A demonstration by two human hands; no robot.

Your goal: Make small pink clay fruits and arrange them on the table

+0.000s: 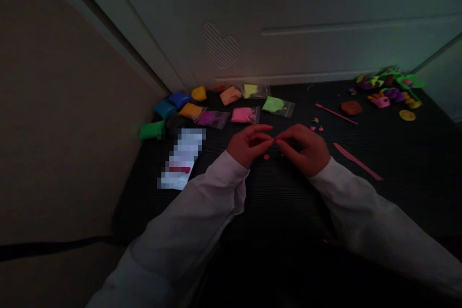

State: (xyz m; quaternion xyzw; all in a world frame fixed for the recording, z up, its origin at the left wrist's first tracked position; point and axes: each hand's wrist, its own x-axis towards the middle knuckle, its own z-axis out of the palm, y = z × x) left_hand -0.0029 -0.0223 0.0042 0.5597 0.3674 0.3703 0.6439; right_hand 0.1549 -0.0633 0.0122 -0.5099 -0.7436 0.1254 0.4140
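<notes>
White sleeves [202, 197] reach across a dark tabletop [285, 197] in dim light as close handwork goes on. A pink tool [357, 161] lies to the right of the right hand [305, 149], its long axis slanting from far left to near right. A small pink disc [266, 157] sits on the tabletop near the left hand [246, 147]; it looks round, with no pointing end or long axis. Just past it, the fingers [265, 145] of both hands close in pinches that meet tip to tip (whether a scrap is caught between, I cannot tell from here). The work looks midway: three tiny pink-and-green pieces [321, 129] beyond the right hand appear formed, while the loose disc appears unused. Farther back, a thin pink stick [337, 114] takes a similar slant near a brown lump [351, 108]; coloured packets [242, 115] and finished-looking shapes [380, 101] line the far side.
</notes>
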